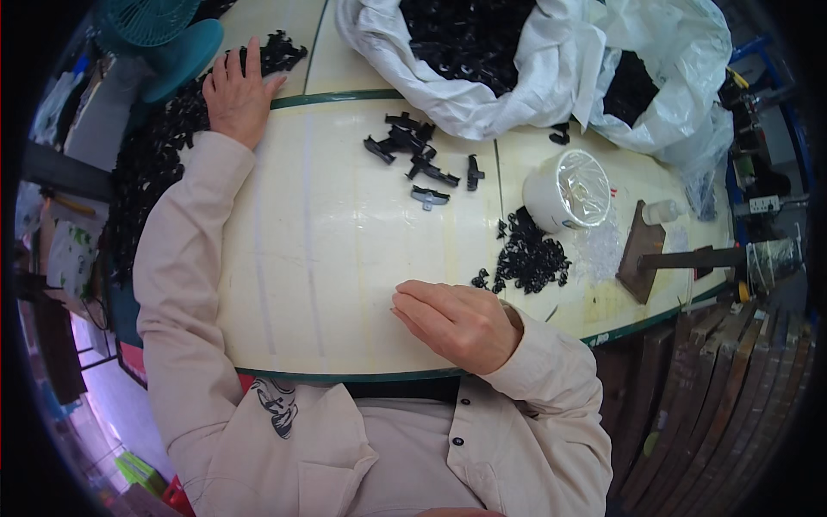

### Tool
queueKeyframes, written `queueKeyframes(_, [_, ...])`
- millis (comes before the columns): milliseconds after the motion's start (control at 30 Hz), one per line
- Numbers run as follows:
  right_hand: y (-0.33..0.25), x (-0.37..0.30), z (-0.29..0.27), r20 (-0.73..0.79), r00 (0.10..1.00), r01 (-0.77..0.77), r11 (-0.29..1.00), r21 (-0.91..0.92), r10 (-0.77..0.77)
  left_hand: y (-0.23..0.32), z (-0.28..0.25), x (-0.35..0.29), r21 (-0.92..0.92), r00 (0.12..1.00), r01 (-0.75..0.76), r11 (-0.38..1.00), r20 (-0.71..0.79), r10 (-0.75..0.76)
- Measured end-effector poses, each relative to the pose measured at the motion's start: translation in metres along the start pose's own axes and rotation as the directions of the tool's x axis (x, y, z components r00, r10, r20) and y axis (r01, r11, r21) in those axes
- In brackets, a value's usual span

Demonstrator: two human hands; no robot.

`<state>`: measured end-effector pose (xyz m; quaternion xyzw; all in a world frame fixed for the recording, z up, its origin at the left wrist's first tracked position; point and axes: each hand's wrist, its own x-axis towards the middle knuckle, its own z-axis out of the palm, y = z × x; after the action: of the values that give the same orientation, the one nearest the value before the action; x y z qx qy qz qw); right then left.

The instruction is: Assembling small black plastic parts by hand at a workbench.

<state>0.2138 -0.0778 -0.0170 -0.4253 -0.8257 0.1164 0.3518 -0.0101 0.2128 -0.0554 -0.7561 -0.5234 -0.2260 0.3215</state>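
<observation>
Well left of the white tub point(544, 196), the left hand point(237, 102) spreads its fingers at a heap of black plastic clips point(148, 191), apparently a reaching step. The right hand point(465, 326), nearer the tub, has its fingers together; I cannot tell whether it grips anything. Picking would need the left fingers closed.

Workshop; open bags point(556, 60); heaped black parts point(536, 261) on worktable point(345, 276)

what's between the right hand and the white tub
Head view: a pile of small black parts lies between the right hand and white tub.
</observation>
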Motion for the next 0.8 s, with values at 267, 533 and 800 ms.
queueKeyframes(267, [-0.007,-0.039,-0.057,-0.225,0.789,-0.611,0.696,-0.377,0.571,0.099,-0.094,-0.023,-0.826,0.873,-0.303,0.475,-0.041,0.487])
queueKeyframes(533, [0.023,-0.039,-0.048,-0.278,0.796,-0.605,0.703,-0.374,0.537,0.119,-0.090,-0.034,-0.828,0.781,-0.358,0.432,-0.011,0.625])
queueKeyframes(800, [0.030,-0.030,-0.029,-0.338,0.746,-0.630,0.446,-0.636,0.574,0.127,-0.118,-0.046,-0.852,0.827,-0.363,0.378,-0.107,0.552])
